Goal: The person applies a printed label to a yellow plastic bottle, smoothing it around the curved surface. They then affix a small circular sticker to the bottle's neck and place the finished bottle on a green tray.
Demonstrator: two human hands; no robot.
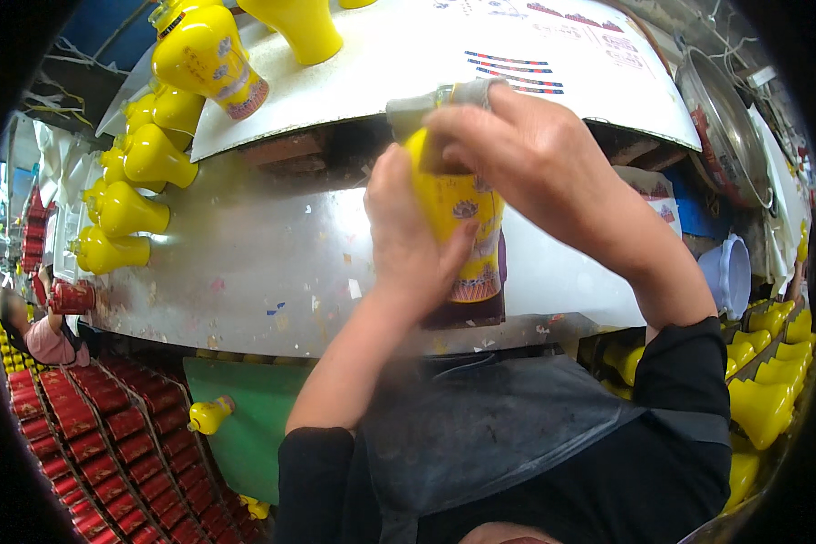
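Two hands of mine are wrapped around one yellow bottle point(462, 213), held up in front of my chest over the dark apron point(480, 426) on my lap. My left hand point(408, 240) has its grip closed about the body of the bottle, thumb laid across the printed label, keeping it steady and roughly upright. My right hand point(526, 150) is clamped over the top, pressing a grey cloth point(426, 107) around the neck and cap, so the cap itself is hidden from me. As I judge it, I am in the middle of wiping or twisting at the neck; the next move would call for the left grip to stay firm while the right turns or slides the cloth, without letting the glossy bottle slip. Just beyond my hands lies the metal table point(245, 263), its surface speckled with scraps of paper. Farther up rests a white board point(408, 54) with more yellow bottles point(208, 54) lying on it, and a row of them point(127, 204) runs along the table's left edge. At my right side another heap of yellow bottles point(766, 381) waits, with a pale blue basin point(730, 272) above it. Down on my left stand rows of red boxes point(91, 426), and far off a person in pink point(41, 335) sits working.
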